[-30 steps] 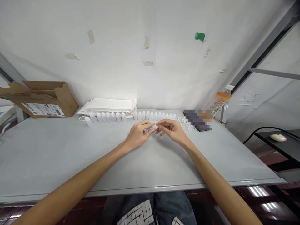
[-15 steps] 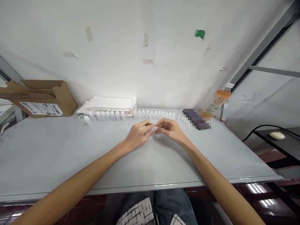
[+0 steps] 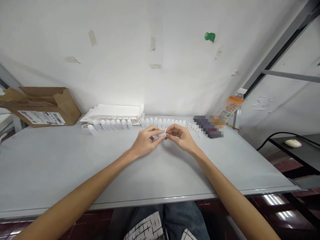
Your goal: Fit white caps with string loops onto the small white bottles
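Observation:
Over the middle of the table, a small translucent plastic bottle (image 3: 159, 135) lies on its side between the thumb and fingers of my left hand (image 3: 143, 141). My right hand (image 3: 183, 137) is closed in a pinch at the bottle's right end, and its fingertips partly cover that end. Whether a cap or loop is in that pinch is too small to tell. Behind my hands stands a row of similar bottles (image 3: 151, 122). Another group of bottles (image 3: 112, 124), with thin loops at some tops, stands to the left; its leftmost bottle (image 3: 92, 130) is tilted.
White stringy pieces (image 3: 196, 130) lie right of the rows, beside a dark pixelated flat object (image 3: 207, 126). An orange drink bottle (image 3: 232, 105) leans at the back right. Stacked white sheets (image 3: 117, 110) and an open cardboard box (image 3: 47, 108) are at the back left of the grey table (image 3: 160, 176).
My left fingers have opened out a little along the bottle, showing more of it. My right hand keeps its pinch at the end. The whole view has shifted slightly.

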Tool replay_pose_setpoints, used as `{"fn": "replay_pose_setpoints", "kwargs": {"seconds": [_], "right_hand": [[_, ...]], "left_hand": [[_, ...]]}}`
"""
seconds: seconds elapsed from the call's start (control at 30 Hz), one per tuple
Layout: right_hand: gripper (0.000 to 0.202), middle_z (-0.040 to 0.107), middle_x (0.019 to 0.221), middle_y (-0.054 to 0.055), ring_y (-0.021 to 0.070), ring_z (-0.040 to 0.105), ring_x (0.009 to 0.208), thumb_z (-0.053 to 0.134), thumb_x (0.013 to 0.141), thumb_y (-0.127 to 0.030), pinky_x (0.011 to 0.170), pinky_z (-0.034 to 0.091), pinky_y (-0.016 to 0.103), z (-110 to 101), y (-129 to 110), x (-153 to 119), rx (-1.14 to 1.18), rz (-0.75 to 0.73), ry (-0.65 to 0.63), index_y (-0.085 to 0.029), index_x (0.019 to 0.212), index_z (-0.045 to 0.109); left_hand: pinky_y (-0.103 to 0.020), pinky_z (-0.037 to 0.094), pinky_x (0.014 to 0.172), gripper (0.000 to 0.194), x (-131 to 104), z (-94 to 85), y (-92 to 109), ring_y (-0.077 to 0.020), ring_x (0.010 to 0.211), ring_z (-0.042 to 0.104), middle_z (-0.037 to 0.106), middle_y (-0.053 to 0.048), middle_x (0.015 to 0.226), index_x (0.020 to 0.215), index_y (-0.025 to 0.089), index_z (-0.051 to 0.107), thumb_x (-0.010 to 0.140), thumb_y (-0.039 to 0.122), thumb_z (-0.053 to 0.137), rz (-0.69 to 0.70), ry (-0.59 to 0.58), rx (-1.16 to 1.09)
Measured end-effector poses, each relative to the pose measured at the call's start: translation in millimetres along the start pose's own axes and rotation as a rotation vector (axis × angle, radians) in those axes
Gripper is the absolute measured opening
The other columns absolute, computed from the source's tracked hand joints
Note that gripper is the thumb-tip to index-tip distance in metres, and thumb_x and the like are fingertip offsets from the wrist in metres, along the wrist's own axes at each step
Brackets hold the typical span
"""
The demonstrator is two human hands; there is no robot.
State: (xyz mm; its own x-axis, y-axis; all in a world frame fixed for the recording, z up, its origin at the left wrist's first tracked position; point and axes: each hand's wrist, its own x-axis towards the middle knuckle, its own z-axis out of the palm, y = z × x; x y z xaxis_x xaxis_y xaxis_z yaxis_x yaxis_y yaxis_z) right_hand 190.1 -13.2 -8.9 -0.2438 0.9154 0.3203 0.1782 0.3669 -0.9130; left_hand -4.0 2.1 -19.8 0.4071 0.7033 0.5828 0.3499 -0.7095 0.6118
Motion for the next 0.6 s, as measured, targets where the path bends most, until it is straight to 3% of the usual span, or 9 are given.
{"fn": "replay_pose_setpoints", "kwargs": {"seconds": [0.07,0.13,0.2,0.33,0.6], "right_hand": [[0.016,0.068,0.083,0.005,0.0183,0.067,0.079,0.068,0.08,-0.029,0.078,0.053,0.035,-1.1,0.2,-0.4,-0.06,-0.042,0.028,-0.018,0.089,0.062],[0.015,0.068,0.088,0.005,0.0184,0.067,0.083,0.068,0.08,-0.028,0.08,0.053,0.035,-1.5,1.7,-1.0,-0.11,-0.079,0.044,-0.019,0.091,0.063],[0.015,0.069,0.091,0.005,0.0183,0.067,0.085,0.067,0.081,-0.028,0.082,0.054,0.035,-1.2,3.1,-1.8,-0.164,-0.097,0.052,-0.02,0.094,0.065],[0.015,0.072,0.086,0.005,0.0188,0.069,0.082,0.063,0.083,-0.026,0.08,0.054,0.035,0.6,1.2,-3.2,-0.189,-0.072,0.021,-0.019,0.095,0.068],[0.024,0.071,0.078,0.007,0.0207,0.071,0.073,0.062,0.086,-0.039,0.074,0.054,0.035,4.5,-3.2,-6.0,-0.07,-0.026,-0.061,-0.016,0.095,0.067]], "left_hand": [[-0.025,0.055,0.06,0.034,3.2,-4.0,3.9,-0.0145,0.073,0.066,0.071,-0.007,0.096,0.111,0.018,0.072,0.086,0.039,0.062,-0.181,-0.048,-0.086],[-0.027,0.054,0.055,0.04,5.5,-7.6,5.7,-0.0125,0.058,0.063,0.071,-0.006,0.082,0.114,0.016,0.071,0.086,0.044,0.061,-0.346,-0.128,-0.182],[-0.028,0.053,0.052,0.044,7.0,-10.3,5.4,-0.0109,0.048,0.058,0.069,-0.004,0.071,0.111,0.014,0.072,0.083,0.046,0.064,-0.441,-0.183,-0.294],[-0.028,0.055,0.053,0.042,8.4,-13.4,2.6,-0.0114,0.053,0.06,0.071,-0.006,0.079,0.104,0.013,0.075,0.075,0.043,0.074,-0.417,-0.156,-0.433],[-0.024,0.054,0.05,0.031,8.7,-12.5,-0.8,-0.0099,0.056,0.06,0.074,-0.008,0.091,0.095,0.016,0.078,0.073,0.037,0.077,-0.309,-0.139,-0.471]]}}
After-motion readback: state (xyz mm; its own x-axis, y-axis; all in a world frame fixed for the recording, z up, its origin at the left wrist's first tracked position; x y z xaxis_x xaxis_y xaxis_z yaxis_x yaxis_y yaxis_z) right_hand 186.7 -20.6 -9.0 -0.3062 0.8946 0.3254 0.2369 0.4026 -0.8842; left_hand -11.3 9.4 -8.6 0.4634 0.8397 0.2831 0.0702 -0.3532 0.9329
